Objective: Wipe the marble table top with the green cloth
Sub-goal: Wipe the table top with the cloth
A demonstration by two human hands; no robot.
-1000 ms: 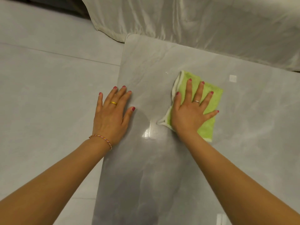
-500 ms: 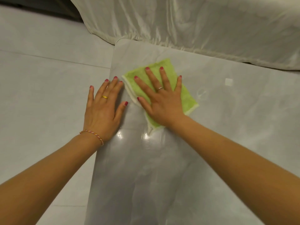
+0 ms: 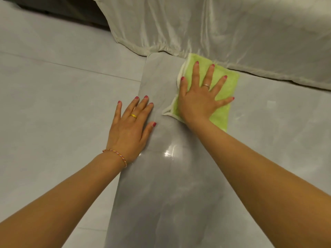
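Fingers spread wide, the right hand (image 3: 200, 102) lies flat on the green cloth (image 3: 222, 111), palm down, nothing curled or pinched. That splay looks chosen to spread pressure over the folded pad so the whole face of it drags on the stone rather than bunching. The cloth sits on the marble surface (image 3: 164, 194) near its far left corner, its far edge touching or just under the draped white sheet (image 3: 215, 29); a cream-hemmed corner pokes out beside the heel of the palm.

Over to the left hand (image 3: 130, 126): also flat and relaxed, fingers straight and close together, holding nothing. It rests right along the left edge of the surface, partly overhanging toward the floor (image 3: 53, 104), and reads as a brace, steadying the body while the other arm reaches forward. A gold ring and a braided wristband show on it.

Now the surface itself: grey, veined, glossy, with a bright glare spot between the two forearms and faint smeary streaks nearer the camera. Whether those are damp trails or just reflections, I cannot tell. Pale large-format tiles with thin grout lines cover the floor at left, and the satiny sheet hangs over some furniture behind.
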